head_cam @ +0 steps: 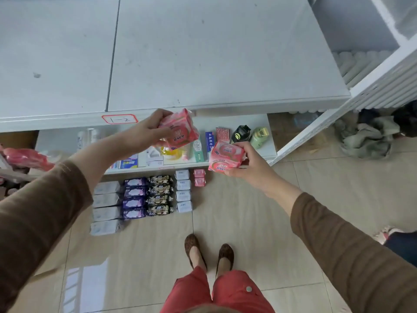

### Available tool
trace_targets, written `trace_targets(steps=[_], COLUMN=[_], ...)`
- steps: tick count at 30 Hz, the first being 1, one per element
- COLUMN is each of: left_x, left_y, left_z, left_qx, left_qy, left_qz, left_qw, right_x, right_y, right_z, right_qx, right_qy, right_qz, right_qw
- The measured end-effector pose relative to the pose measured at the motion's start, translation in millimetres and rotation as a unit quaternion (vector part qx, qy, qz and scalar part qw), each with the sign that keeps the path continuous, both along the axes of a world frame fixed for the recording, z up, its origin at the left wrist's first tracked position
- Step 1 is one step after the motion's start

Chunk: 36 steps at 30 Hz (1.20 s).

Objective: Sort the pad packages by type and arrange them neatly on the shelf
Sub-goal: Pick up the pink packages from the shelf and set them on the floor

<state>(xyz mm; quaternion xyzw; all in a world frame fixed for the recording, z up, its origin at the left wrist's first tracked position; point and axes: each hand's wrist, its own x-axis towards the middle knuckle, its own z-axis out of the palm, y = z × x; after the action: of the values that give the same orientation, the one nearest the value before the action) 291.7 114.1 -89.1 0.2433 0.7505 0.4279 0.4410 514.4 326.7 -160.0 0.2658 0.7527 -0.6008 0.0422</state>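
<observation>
My left hand point(146, 132) grips a pink pad package point(180, 129) in the air, just below the front edge of the white top shelf point(203, 64). My right hand point(250, 163) grips a second pink pad package point(225, 158) of the same kind, lower and to the right. On the floor below lie sorted columns of packages: white ones point(106, 206), purple ones point(134, 197), black-and-gold ones point(160, 195), small white ones point(183, 190) and two small pink ones point(199, 177).
A lower shelf point(268, 141) holds toothpaste boxes, a yellow item, a black pouch point(240, 134) and a green pouch point(259, 137). More pink packs point(27, 158) lie at the left. A white rack point(372, 86) and crumpled cloth point(367, 138) stand right. My feet point(209, 251) are on the tiled floor.
</observation>
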Motion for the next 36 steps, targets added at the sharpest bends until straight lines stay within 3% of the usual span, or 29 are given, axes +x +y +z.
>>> trace_targets(steps=[5,12,17,22,30,36], left_x=[51,115,131,124,95,73], left_y=[-36,-61,-55,-31,17,37], left_z=[-86,-251,-376,-504,-676,-759], left_qx=[-0.098,-0.180,-0.213,-0.235,-0.231,-0.244], left_qy=[0.018,0.038,0.073,0.138,0.232,0.353], left_qz=[-0.044,0.025,0.001,-0.037,-0.053,-0.115], left_qw=[0.994,0.983,0.974,0.961,0.943,0.896], right_x=[49,106,123,115,86,71], right_y=[-13,-35,-54,-70,-90,-88], right_z=[-74,-210,-310,-427,-593,-669], right_qx=[-0.014,0.002,0.025,0.095,0.102,0.108], right_qy=[-0.064,-0.142,-0.171,-0.166,-0.119,-0.105], right_qz=[-0.001,-0.039,-0.038,-0.036,-0.060,-0.062], right_qw=[0.998,0.989,0.984,0.981,0.986,0.987])
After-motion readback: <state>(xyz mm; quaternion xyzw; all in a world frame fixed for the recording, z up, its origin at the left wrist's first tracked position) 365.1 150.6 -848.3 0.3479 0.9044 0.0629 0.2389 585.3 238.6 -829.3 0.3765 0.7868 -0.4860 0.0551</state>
